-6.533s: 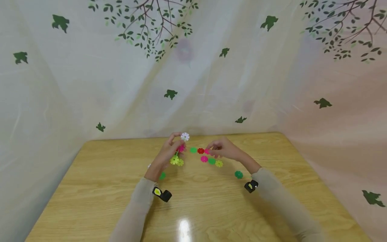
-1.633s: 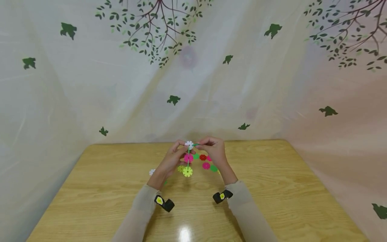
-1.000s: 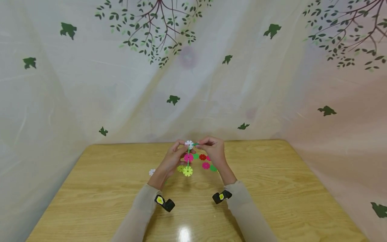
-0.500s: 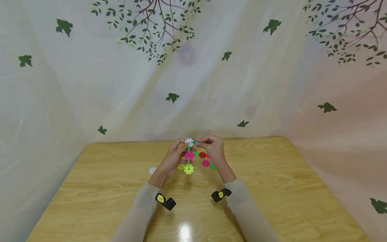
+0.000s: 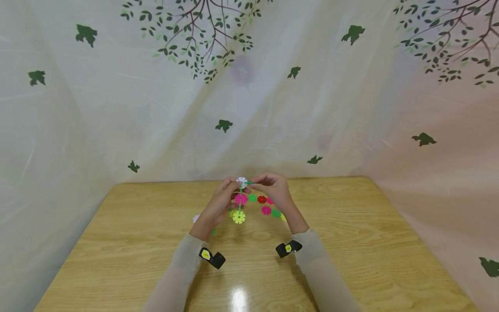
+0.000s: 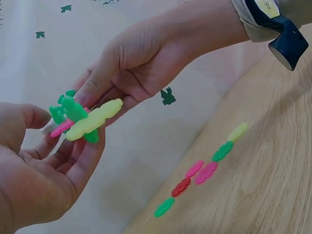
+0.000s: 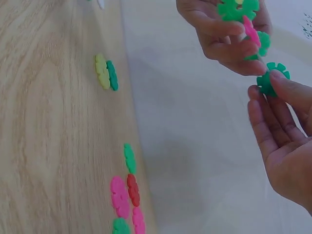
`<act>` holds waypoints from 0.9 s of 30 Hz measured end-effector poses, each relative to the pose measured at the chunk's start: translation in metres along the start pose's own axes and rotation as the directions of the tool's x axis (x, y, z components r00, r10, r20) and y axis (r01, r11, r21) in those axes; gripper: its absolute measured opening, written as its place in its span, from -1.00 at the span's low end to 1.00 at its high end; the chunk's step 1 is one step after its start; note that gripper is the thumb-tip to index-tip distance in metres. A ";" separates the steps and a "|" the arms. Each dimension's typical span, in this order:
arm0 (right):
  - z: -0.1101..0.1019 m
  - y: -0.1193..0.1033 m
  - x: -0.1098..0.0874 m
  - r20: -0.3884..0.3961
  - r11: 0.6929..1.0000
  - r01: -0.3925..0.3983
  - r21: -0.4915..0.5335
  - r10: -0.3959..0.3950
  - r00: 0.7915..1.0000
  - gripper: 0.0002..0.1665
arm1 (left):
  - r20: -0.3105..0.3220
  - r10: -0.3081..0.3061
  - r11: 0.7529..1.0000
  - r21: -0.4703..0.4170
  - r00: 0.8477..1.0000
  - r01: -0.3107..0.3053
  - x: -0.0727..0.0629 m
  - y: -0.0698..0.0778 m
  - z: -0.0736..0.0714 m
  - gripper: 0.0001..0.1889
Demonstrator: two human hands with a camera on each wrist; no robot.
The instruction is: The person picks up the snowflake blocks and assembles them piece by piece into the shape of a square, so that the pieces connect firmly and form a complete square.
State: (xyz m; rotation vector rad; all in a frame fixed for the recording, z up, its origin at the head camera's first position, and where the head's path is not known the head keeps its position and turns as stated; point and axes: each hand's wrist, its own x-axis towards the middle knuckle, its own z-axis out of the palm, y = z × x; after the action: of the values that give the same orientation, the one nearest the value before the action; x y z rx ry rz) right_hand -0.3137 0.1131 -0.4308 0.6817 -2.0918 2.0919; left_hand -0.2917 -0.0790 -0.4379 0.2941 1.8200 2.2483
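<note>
My left hand [image 5: 220, 203] holds up a small chain of notched snowflake building discs. A white disc [image 5: 241, 183] is at its top, a pink disc [image 5: 241, 199] below and a yellow disc [image 5: 239, 217] at the bottom, with green discs seen edge-on between them. In the right wrist view, thumb and fingers of my right hand [image 7: 287, 141] pinch a green disc [image 7: 265, 84], its edge right at the white one. The left wrist view shows the chain from the side, its yellow disc [image 6: 95, 119] nearest and the white one mostly hidden by fingers.
Loose discs lie on the wooden table [image 5: 156, 260]: light green [image 5: 252, 198], red [image 5: 261, 199], pink [image 5: 266, 210] and green [image 5: 276, 213] beyond my hands. A white disc [image 5: 196, 218] lies partly behind my left wrist. A patterned curtain [image 5: 175, 108] hangs behind the table.
Earlier my right hand was over the table by the pink discs, and a green disc lay at the right. Now that spot is bare and my right hand holds a green disc against the white one.
</note>
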 end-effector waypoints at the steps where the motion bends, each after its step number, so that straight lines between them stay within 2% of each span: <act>1: 0.000 -0.001 0.000 0.017 1.000 -0.006 -0.012 0.007 1.000 -0.79 | -0.011 -0.007 1.000 0.006 1.000 0.007 0.000 0.000 0.000 -0.81; 4: 0.000 -0.002 0.000 0.054 0.999 -0.029 -0.033 0.030 0.998 -0.80 | -0.030 -0.020 0.999 0.035 0.999 0.021 -0.001 0.001 0.001 -0.76; 9: -0.002 -0.004 0.001 0.075 0.996 -0.041 -0.073 0.046 0.996 -0.85 | -0.017 -0.047 0.994 0.093 0.999 0.049 0.000 0.001 0.002 -0.62; 14: -0.007 -0.005 0.001 0.095 0.987 -0.055 -0.154 0.070 0.993 -0.86 | -0.026 -0.060 0.989 0.134 0.998 0.063 -0.001 -0.001 0.004 -0.55; 21: -0.011 -0.013 0.006 0.138 0.946 -0.065 -0.318 0.114 0.984 -0.85 | -0.072 -0.033 0.992 0.118 0.997 0.041 0.002 -0.005 0.007 -0.64; 27: -0.020 -0.022 0.011 0.216 0.912 -0.023 -0.409 0.121 0.969 -0.71 | -0.090 -0.036 0.994 0.099 0.995 0.045 0.001 -0.004 0.008 -0.62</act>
State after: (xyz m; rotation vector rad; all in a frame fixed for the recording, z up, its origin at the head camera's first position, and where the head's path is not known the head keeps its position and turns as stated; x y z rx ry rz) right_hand -0.3200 0.1314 -0.4051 0.8324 -2.6062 1.5855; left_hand -0.2905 -0.0703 -0.4398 0.1766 1.9691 2.1791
